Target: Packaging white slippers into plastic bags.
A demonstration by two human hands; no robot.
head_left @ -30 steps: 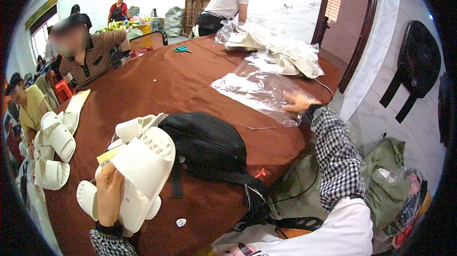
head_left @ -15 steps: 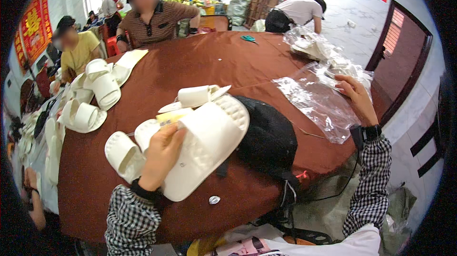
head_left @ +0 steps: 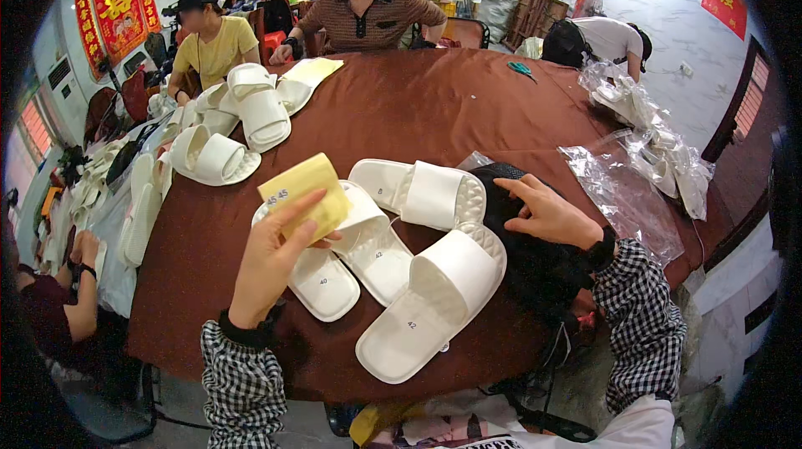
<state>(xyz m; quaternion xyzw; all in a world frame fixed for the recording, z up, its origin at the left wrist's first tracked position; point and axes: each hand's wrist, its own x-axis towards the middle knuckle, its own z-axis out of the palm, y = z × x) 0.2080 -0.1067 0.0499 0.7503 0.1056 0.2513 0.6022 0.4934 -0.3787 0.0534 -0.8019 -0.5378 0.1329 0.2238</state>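
My left hand [head_left: 269,261] grips a small stack of yellow label sheets [head_left: 313,194] between thumb and fingers, raised above the table. Below it lie several white slippers. One slipper [head_left: 434,303] rests closest to me, sole down with its toe strap facing away. Behind it are another slipper [head_left: 430,190] lying crosswise, a middle one [head_left: 380,257] and a left one [head_left: 324,286] partly covered by my hand. My right hand [head_left: 547,213] hovers over a black mesh-like item [head_left: 535,261], fingers apart and holding nothing.
A brown cloth covers the round table [head_left: 401,106]. More white slippers [head_left: 263,111] are piled at the far left. Clear plastic film [head_left: 618,194] and bagged white items [head_left: 643,123] lie at right. Green-handled scissors [head_left: 521,71] sit far back. Seated people [head_left: 368,19] work across the table.
The slipper gripped by my left hand now lies on the table, and that hand holds the yellow sheets. My right hand has come left from the plastic film. The view has turned left.
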